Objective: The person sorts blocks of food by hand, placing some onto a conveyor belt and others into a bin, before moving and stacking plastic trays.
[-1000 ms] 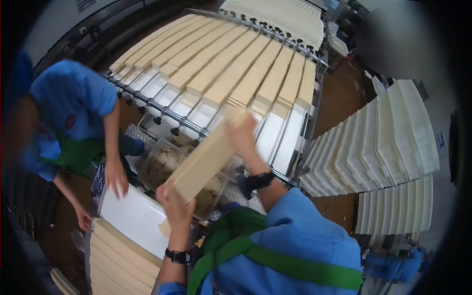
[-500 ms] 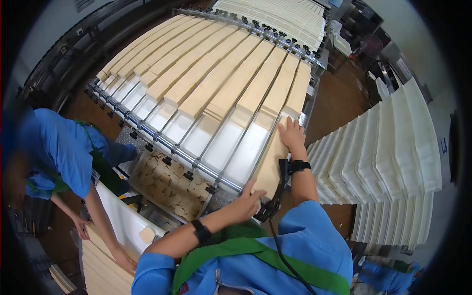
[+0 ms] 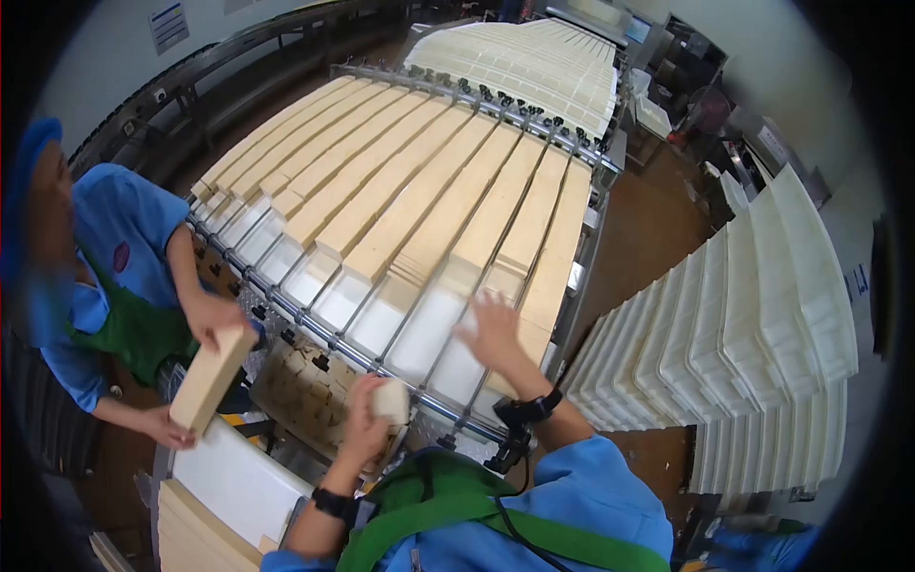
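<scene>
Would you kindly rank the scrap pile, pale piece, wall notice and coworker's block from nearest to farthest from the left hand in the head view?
1. Pale piece, at the left hand.
2. Scrap pile, just left.
3. Coworker's block, farther left.
4. Wall notice, upper left.

A small, pale, roundish piece [image 3: 390,401] is held up, apart from long beige rows [image 3: 429,195] lying side by side.
</scene>
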### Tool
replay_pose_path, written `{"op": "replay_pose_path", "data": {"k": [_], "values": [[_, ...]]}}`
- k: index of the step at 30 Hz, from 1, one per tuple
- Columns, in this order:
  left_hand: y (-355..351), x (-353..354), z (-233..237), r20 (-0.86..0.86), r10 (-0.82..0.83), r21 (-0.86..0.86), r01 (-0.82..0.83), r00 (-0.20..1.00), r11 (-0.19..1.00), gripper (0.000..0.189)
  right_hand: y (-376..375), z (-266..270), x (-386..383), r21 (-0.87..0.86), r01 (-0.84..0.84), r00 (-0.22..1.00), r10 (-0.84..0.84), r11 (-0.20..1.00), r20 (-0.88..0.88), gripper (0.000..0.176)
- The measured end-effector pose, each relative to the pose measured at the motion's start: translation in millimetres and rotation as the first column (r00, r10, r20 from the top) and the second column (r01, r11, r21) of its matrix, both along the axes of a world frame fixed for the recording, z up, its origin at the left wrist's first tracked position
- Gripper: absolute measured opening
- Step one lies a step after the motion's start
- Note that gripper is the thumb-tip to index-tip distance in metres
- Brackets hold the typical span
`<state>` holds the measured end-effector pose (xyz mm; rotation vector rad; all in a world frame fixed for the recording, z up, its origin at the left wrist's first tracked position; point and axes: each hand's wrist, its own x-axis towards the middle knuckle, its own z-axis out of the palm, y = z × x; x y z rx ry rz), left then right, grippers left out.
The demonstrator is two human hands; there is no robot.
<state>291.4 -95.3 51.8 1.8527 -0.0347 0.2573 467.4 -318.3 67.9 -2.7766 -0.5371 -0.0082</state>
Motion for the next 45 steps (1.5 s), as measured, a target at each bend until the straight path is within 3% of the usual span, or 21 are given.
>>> {"op": "replay_pose_path", "data": {"k": [5,6,7,9,10,11,13,14,15,17,20,23,29,34,37,41,44,45], "values": [[63,-58,-31,-0.084,0.331,-0.399,-0.336,0.94,0.853,0.065,95,23,-40,0.127,-0.42,0.905,0.425,0.898,-0.012,0.061],[68,-70,-24,-0.144,0.439,-0.117,-0.455,0.887,0.883,0.067,116,17,-49,0.149,-0.486,0.873,0.488,0.861,0.026,0.06],[74,-86,-25,-0.153,0.573,0.28,-0.521,0.805,0.806,0.067,135,12,-60,0.166,-0.557,0.829,0.556,0.814,0.059,0.059],[90,-113,-35,-0.164,0.695,0.237,-0.656,0.7,0.717,0.065,175,0,-78,0.11,-0.639,0.769,0.636,0.761,0.062,0.059],[101,-129,-46,-0.172,0.708,0.119,-0.699,0.685,0.705,0.06,199,-13,-84,0.078,-0.682,0.73,0.683,0.727,0.017,0.058],[98,-142,-28,-0.288,0.705,-0.183,-0.76,0.648,0.624,0.057,224,-21,-95,0.048,-0.732,0.679,0.733,0.68,-0.028,0.057],[112,-184,-36,-0.307,0.83,0.047,-0.864,0.465,0.501,0.056,260,-26,-122,0.152,-0.759,0.643,0.766,0.633,0.021,0.051],[115,-207,-39,-0.279,0.888,0.135,-0.9,0.367,0.414,0.055,279,-26,-133,0.19,-0.789,0.589,0.807,0.584,-0.034,0.05],[123,-239,-66,-0.091,0.945,0.246,-0.912,0.315,0.328,0.056,296,-32,-150,0.176,-0.798,0.58,0.814,0.576,-0.036,0.048],[115,-290,-57,-0.057,0.998,0.568,-0.82,0.039,0.064,0.065,327,-51,-181,0.152,-0.848,0.513,0.859,0.507,-0.007,0.048],[103,-333,-45,-0.101,0.923,0.776,-0.61,-0.371,-0.161,0.072,381,-74,-223,0.104,-0.895,0.436,0.9,0.434,0.001,0.054],[101,-371,-60,-0.232,0.909,0.668,-0.736,-0.347,-0.111,0.078,432,-81,-272,0.051,-0.917,0.396,0.918,0.396,-0.023,0.064],[109,-382,-62,-0.286,0.945,0.436,-0.9,-0.159,-0.019,0.08,527,-90,-368,0.039,-0.938,0.339,0.936,0.344,-0.095,0.069],[115,-382,-59,-0.349,0.932,0.448,-0.891,-0.095,0.077,0.085,581,-79,-413,-0.023,-0.949,0.312,0.929,0.314,-0.198,0.063],[125,-382,-37,-0.523,0.85,0.439,-0.876,-0.067,0.201,0.083,596,-77,-424,-0.049,-0.952,0.305,0.926,0.301,-0.222,0.067],[134,-375,-24,-0.641,0.762,0.47,-0.832,-0.094,0.293,0.085,588,-64,-418,-0.123,-0.88,0.473,0.835,0.458,-0.281,0.08],[136,-374,-40,-0.546,0.838,0.516,-0.796,-0.022,0.315,0.085,568,-42,-383,-0.124,-0.743,0.66,0.687,0.658,-0.304,0.089],[139,-374,-39,-0.491,0.87,0.503,-0.797,0.055,0.334,0.082,558,-30,-368,-0.122,-0.687,0.711,0.628,0.716,-0.318,0.09]]}}
